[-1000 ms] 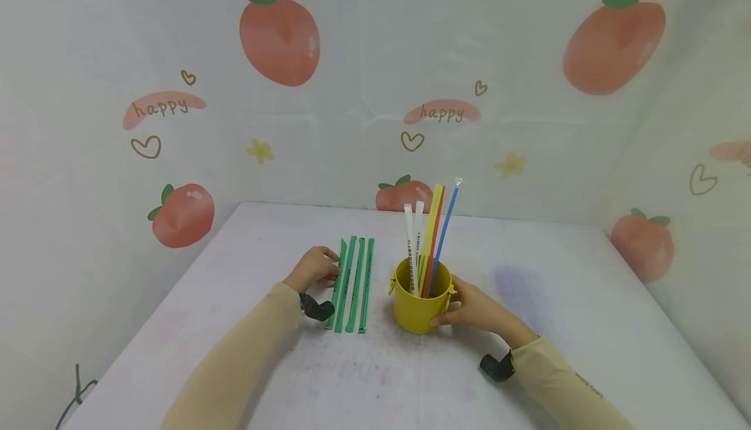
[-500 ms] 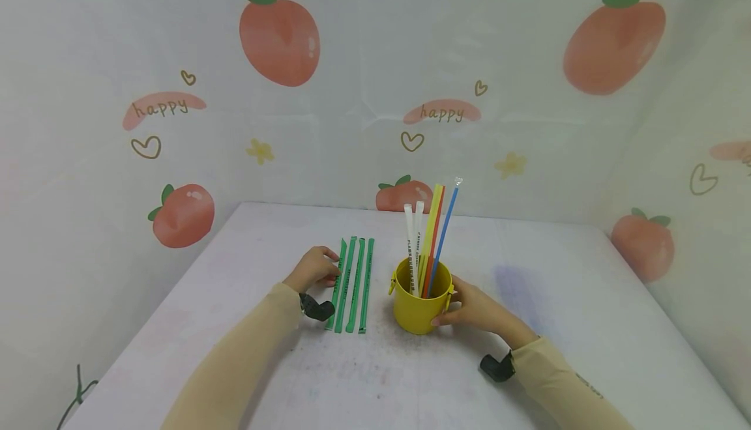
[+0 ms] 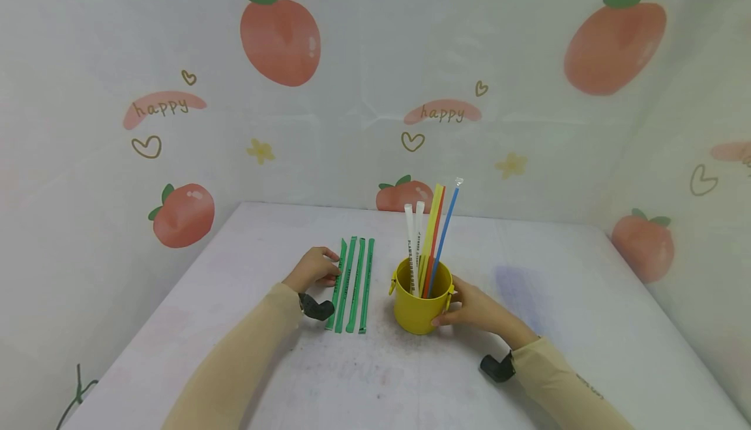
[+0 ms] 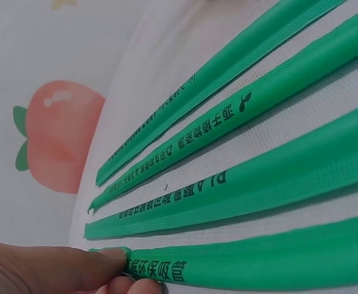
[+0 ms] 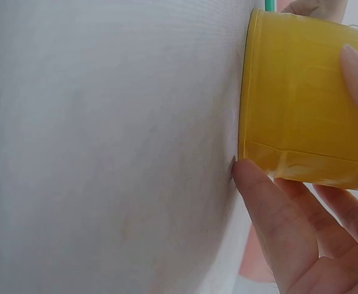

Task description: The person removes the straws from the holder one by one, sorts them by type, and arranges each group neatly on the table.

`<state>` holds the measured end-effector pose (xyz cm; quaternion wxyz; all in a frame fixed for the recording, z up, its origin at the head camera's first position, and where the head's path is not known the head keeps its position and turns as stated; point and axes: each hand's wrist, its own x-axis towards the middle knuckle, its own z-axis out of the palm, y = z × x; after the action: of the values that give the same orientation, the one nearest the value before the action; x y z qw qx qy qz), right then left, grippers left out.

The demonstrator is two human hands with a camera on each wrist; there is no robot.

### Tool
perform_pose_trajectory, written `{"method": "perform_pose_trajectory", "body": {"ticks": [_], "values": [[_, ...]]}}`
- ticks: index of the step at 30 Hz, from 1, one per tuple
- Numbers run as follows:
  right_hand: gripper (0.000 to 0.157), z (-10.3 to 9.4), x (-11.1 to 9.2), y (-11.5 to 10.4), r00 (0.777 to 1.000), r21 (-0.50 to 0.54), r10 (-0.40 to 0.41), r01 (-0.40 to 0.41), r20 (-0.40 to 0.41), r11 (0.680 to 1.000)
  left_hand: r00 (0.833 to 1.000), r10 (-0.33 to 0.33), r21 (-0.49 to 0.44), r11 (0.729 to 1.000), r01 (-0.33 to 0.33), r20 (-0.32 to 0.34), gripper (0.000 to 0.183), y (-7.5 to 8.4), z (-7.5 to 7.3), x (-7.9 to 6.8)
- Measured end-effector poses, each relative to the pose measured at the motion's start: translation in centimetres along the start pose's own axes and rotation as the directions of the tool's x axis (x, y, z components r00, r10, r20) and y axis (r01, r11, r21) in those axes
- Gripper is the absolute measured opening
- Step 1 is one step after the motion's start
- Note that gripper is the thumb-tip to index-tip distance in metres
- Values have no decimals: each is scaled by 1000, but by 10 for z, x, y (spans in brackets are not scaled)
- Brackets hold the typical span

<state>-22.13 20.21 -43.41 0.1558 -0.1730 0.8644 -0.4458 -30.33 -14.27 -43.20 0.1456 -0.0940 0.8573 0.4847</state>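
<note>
A: What's the L hand (image 3: 315, 266) doing?

B: Pinching the leftmost green straw packet (image 3: 335, 296) nr its far end, thumb on top; the packet's lying on the white table (image 3: 375, 378), beside three more green packets (image 3: 356, 286), w/ gaps showing between.

A: And the R hand (image 3: 472, 306)?

B: Gripping the yellow bucket (image 3: 413, 313) — thumb on the near side, fingers wrapping its R side; the bucket's standing upright on the table, holding white, yellow, red + blue straws (image 3: 433, 225).

A: How's the packet handling, d'you reckon?

B: Prob. v. light, stiffish lengthwise, but creasing if crushed; the wrapper's looking smooth, so a loose pinch might be slipping.

A: Best hold?

B: Approx. mid-length, imo — the thumb's sitting off-centre, so the near end could be dragging; the bucket's prob. thin-walled + light, so gripping it low seems sensible.
</note>
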Motion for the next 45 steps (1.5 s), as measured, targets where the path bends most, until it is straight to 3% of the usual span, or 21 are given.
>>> {"method": "perform_pose_trajectory", "body": {"ticks": [18,24,32,38,45], "values": [[107,1,0,-1,1000,-11,5,-5,-2,1000,999,-33,-44,998,33,2,35,-5,-1,5],[108,2,2,1,1000,8,30,-30,-3,1000,1000,-22,-54,998,22,2,33,-4,-2,1],[106,2,2,3,1000,-1,-6,6,0,1000,1000,-23,-79,997,23,4,32,-1,-6,-2],[105,1,0,2,1000,-15,-20,20,3,1000,999,49,-147,988,-47,6,35,11,-12,-8],[103,0,-1,-1,1000,-15,-14,14,0,1000,983,180,-195,966,-172,25,36,45,-15,-31]]}}
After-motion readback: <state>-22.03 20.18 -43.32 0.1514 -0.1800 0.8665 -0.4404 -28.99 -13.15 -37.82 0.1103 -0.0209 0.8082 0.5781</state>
